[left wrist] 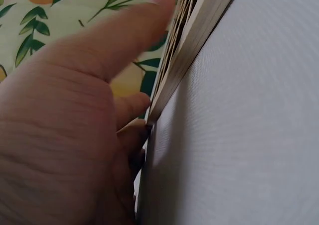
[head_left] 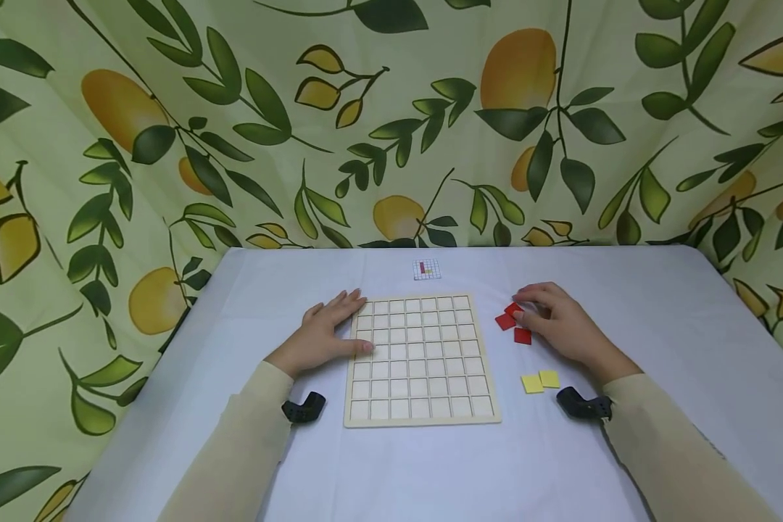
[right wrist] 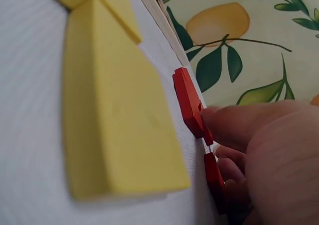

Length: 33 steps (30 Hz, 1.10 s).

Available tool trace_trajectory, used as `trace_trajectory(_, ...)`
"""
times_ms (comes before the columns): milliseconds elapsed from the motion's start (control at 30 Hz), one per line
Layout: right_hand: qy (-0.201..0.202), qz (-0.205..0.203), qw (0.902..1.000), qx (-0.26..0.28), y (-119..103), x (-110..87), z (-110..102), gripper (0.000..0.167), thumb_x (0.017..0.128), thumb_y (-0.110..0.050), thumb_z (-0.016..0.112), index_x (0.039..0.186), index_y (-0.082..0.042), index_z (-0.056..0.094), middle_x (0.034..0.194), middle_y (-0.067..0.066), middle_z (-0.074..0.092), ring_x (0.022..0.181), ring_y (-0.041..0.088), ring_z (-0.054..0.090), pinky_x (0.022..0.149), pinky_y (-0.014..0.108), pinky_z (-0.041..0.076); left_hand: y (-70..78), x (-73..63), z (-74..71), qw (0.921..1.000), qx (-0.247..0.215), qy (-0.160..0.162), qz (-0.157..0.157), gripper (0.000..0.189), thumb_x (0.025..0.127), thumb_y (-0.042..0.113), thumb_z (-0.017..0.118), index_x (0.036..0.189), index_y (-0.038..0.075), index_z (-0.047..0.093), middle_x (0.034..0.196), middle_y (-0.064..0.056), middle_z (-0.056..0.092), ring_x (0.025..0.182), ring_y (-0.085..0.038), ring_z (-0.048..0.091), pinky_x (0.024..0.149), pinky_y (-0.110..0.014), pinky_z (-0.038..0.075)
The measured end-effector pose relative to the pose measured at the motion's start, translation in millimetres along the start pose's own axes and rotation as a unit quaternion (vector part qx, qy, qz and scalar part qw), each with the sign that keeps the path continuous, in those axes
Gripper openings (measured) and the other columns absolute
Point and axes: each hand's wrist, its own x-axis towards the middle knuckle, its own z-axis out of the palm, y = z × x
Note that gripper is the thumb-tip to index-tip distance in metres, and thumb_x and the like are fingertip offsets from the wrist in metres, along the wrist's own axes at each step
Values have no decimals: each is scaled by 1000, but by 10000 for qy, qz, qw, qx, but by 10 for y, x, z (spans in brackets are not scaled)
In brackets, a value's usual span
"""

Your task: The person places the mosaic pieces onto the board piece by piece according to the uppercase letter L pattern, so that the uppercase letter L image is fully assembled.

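A pale wooden grid board (head_left: 424, 422) lies flat on the white-covered table. Along its upper left edge rests my left hand (head_left: 329, 330), fingers spread, the thumb lying over the frame onto the left squares. Right of the board are several red square tiles (head_left: 523, 336), close together. My right hand (head_left: 561, 326) is over them, thumb and forefinger pinching one red tile (head_left: 512, 308). In the right wrist view the thumb meets a red tile (right wrist: 187, 103), and the other fingers curl beside another. Two yellow square tiles (head_left: 532, 384) touch each other nearer the wrist.
Behind the board lies a small card (head_left: 427, 269) printed with a grid and coloured squares. Black wrist devices (head_left: 305, 408) are strapped at both sleeves. A leaf-and-fruit patterned curtain (head_left: 398, 145) hangs behind the table's far edge.
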Motion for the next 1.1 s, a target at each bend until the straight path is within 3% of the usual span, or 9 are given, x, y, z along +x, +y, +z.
trace_trajectory(167,-33,-71,9998,-206,-16,26,25,34,104,-8,73,137,1,70,151,21,50,145,46,43,115,64,42,3,12,-10,9997,211,-110,42,107,86,65,85,171,19,40,179,3,23,165,-21,9,129,-55,0)
trace_trajectory(367,91,-5,9999,-71,-36,21,50,28,103,-7,75,130,-4,70,147,20,53,141,45,46,116,63,41,-9,2,-27,9999,104,-101,41,105,86,62,88,170,19,42,178,0,24,165,-23,10,129,-56,0)
trace_trajectory(500,377,168,9991,-95,-63,-27,52,23,104,-10,75,127,-8,72,129,14,65,116,36,59,98,42,56,-21,1,-19,9999,39,-99,52,104,85,61,89,170,20,43,178,1,24,165,-21,10,129,-54,0)
trace_trajectory(633,577,320,9978,-86,-73,-51,38,19,106,-13,74,124,-8,73,115,12,71,102,31,61,77,24,54,-12,10,-19,9999,13,-101,118,100,86,60,89,168,22,46,178,2,23,165,-20,9,129,-54,-1)
trace_trajectory(933,733,183,9968,271,-186,-87,-28,19,107,-15,73,124,-6,73,113,12,71,97,30,60,66,26,56,1,10,-14,9999,-40,-124,73,95,86,56,90,166,23,50,178,2,22,166,-20,7,128,-55,-3)
trace_trajectory(1100,867,-8,9954,401,-390,-106,-62,18,107,-13,72,124,-6,73,114,10,73,99,28,60,70,21,53,-2,13,-13,9998,28,-188,59,96,88,59,88,167,25,46,179,3,19,166,-20,4,128,-54,-4)
